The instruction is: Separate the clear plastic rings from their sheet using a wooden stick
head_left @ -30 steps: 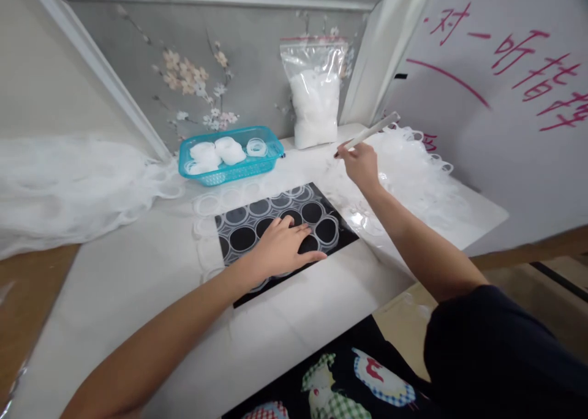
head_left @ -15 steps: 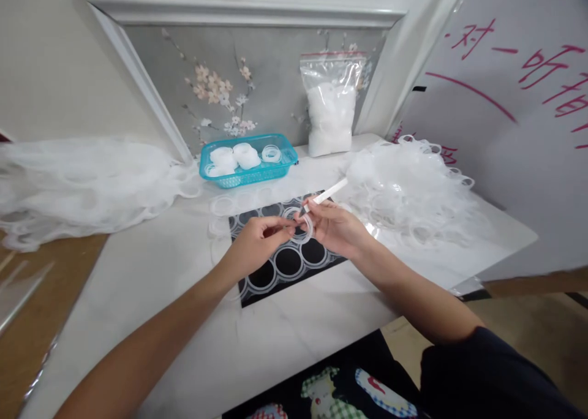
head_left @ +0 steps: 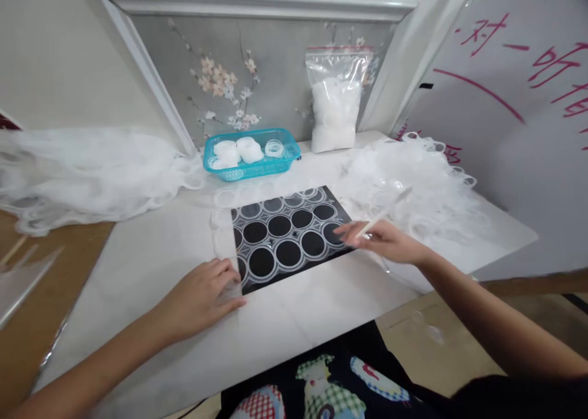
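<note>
My left hand (head_left: 209, 296) rests at the lower left corner of a clear plastic sheet of rings (head_left: 287, 271), its thumb and fingers apart and holding nothing. The sheet lies over a black rectangular mat (head_left: 303, 266), where the round cutouts show dark. My right hand (head_left: 383, 241) hovers at the mat's right edge, closed around a slim white stick-like tool (head_left: 370, 226) that points up and right. Its tip is blurred, and I cannot tell what kind of tool it is.
A blue plastic basket (head_left: 257, 173) with stacks of white rings (head_left: 248, 149) stands at the back. Beside it is a filled zip bag (head_left: 335, 113). Heaps of translucent ring sheets lie left (head_left: 101, 174) and right (head_left: 404, 180). A whiteboard (head_left: 514, 162) stands at the right.
My hands have moved apart. The rings that were between them are out of my fingers. My left hand went down-left to the sheet's corner; my right went right, still with the white tool.
</note>
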The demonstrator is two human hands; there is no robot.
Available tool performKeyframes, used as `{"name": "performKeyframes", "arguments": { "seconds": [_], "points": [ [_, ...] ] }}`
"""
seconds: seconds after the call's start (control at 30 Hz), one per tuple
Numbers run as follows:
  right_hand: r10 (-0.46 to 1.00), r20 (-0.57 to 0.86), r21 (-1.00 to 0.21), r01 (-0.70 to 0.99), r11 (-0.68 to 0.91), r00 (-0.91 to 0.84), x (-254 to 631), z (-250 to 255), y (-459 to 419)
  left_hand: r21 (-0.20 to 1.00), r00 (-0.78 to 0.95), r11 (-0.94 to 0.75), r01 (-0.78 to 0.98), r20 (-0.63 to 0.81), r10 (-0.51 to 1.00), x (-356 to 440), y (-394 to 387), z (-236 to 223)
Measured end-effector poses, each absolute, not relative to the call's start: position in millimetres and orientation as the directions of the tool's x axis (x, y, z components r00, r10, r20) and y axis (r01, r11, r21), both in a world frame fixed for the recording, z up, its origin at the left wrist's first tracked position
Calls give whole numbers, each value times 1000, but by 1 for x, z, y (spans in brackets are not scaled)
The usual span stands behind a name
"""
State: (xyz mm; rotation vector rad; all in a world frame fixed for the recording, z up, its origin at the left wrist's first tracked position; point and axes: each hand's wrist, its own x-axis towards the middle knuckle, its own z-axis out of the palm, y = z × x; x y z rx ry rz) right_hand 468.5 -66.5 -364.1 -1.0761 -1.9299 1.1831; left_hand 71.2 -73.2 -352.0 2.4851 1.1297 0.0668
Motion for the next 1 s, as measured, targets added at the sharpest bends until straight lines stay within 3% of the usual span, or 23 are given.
{"name": "performKeyframes", "arguments": {
  "seconds": [0.13,0.3,0.43,0.6,0.8,1.0],
  "points": [
    [750,-27,-793,471,387,-661,472,-373,-71,311,674,-625,715,-72,735,64,-89,-363],
    [648,-227,-755,551,354,-727,475,-353,-52,370,633,-604,706,51,772,73,-81,-349],
    [740,-264,-717,639,278,-619,490,-331,-35,410,567,-593,693,198,800,78,-79,-339],
    [826,-193,-641,706,302,-529,500,-321,-31,417,629,-638,647,181,756,82,-88,-353],
    [784,-329,-609,753,250,-527,494,-348,-41,171,713,-737,654,186,676,75,-97,-376],
    [890,26,-750,580,318,-456,433,-349,-35,-90,729,-741,665,291,619,78,-116,-376]
  ]
}}
